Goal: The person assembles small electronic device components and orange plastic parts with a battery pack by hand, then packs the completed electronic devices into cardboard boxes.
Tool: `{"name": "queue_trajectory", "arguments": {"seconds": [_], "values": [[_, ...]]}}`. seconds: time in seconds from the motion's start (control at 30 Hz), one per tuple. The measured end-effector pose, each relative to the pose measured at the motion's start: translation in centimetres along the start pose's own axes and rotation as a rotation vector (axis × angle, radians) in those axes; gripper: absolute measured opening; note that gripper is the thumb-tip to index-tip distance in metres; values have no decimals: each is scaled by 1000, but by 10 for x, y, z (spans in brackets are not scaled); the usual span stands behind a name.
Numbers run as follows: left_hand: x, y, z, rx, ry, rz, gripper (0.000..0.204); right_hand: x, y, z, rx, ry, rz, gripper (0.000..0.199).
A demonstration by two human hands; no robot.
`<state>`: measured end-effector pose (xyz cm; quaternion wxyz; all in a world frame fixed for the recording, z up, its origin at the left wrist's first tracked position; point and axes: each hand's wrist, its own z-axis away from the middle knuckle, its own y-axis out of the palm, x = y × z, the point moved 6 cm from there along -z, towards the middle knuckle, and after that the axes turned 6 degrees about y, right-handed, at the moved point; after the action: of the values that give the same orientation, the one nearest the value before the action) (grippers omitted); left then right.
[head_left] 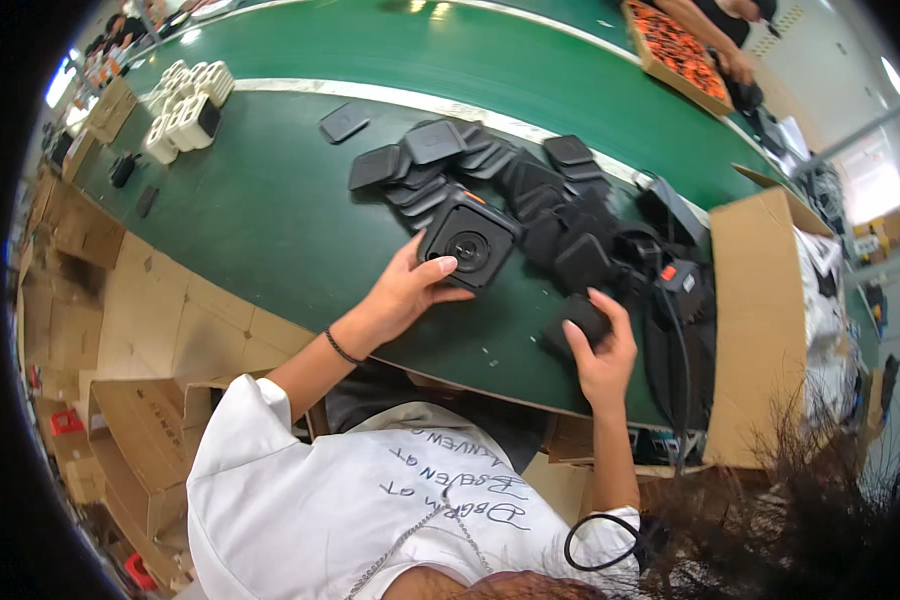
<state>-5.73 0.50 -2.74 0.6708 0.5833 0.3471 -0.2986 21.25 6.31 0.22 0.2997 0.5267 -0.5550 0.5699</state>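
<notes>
My left hand (410,282) grips a black, square speaker housing (488,222) by its near left edge, thumb on its face. The round speaker cone shows in the middle of that face, and an orange mark is on its far edge. To the right, my right hand (607,352) has thumb and fingers closed round a dark, square cover (582,318), partly hidden and blurred, just above the table. Beyond both hands spreads a heap of black square covers (535,190). One loose cover (344,123) lies apart at the far left of the heap.
White housings (185,108) stand grouped at the far left. A cardboard box (755,320) with white bags stands at the right, beside a black device with a red part (678,278) and a cable. Across the green belt (420,45), another person handles a tray of orange parts (675,50).
</notes>
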Motion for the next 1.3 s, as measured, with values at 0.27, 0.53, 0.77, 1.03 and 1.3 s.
{"name": "queue_trajectory", "arguments": {"seconds": [0.27, 0.53, 0.77, 1.03, 1.3], "values": [[-1, 26, -25, 155, 76, -151, 63, 6, 12, -28, 235, 23, 75, 49], [-2, 30, -57, 250, 119, -265, 56, 29, 19, 1, 420, -344, 740, 87], [6, 34, -47, 207, -72, -35, 44, 28, 7, -11, 380, -202, 543, 85], [8, 19, -49, 246, 102, -178, 44, 22, 25, -1, 328, -385, 593, 85], [7, 22, -49, 239, 62, -171, 46, 26, 2, 14, -114, -678, 471, 50]]}}
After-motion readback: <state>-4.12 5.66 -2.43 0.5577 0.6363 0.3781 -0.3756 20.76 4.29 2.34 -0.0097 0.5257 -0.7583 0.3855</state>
